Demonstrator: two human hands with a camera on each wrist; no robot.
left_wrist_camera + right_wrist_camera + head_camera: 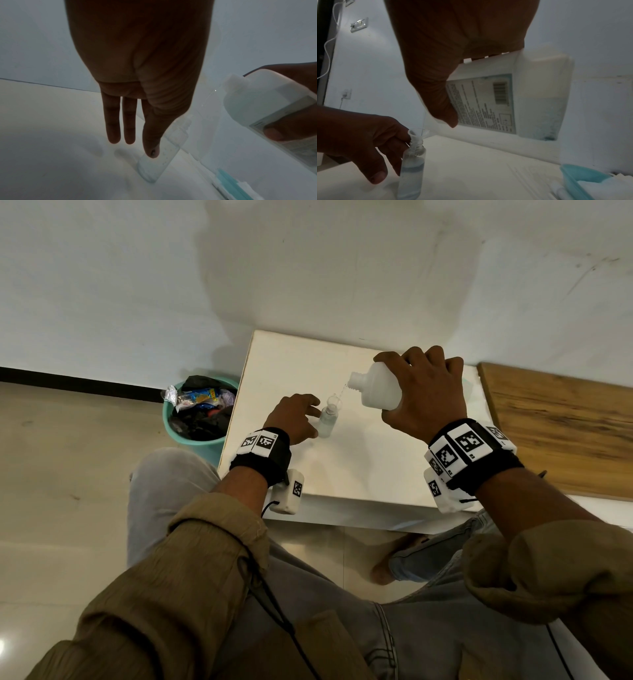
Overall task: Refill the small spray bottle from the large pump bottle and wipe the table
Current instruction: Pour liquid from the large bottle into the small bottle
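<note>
At the far left, off the table's edge, a teal bin of rubbish stands on the floor, well apart from the work. On the white table the left hand steadies the small spray bottle, which stands upright with its long axis vertical. The fingertips lie against its left side; from the left wrist view the fingers look nearly straight and close together, bracing rather than wrapping, though the dim light leaves that uncertain. A small clear funnel sits in the bottle's neck, and liquid fills the bottle to about half.

Up and to the right, the right hand is clamped round the large pump bottle, fingers over its top side and thumb beneath. Its pump is off and its long axis is tipped so the open neck points left and down. A thin stream runs from the neck into the funnel.

The pour turns on keeping that neck above and just right of the funnel. At the right edge lie a teal dish and folded white tissue.
</note>
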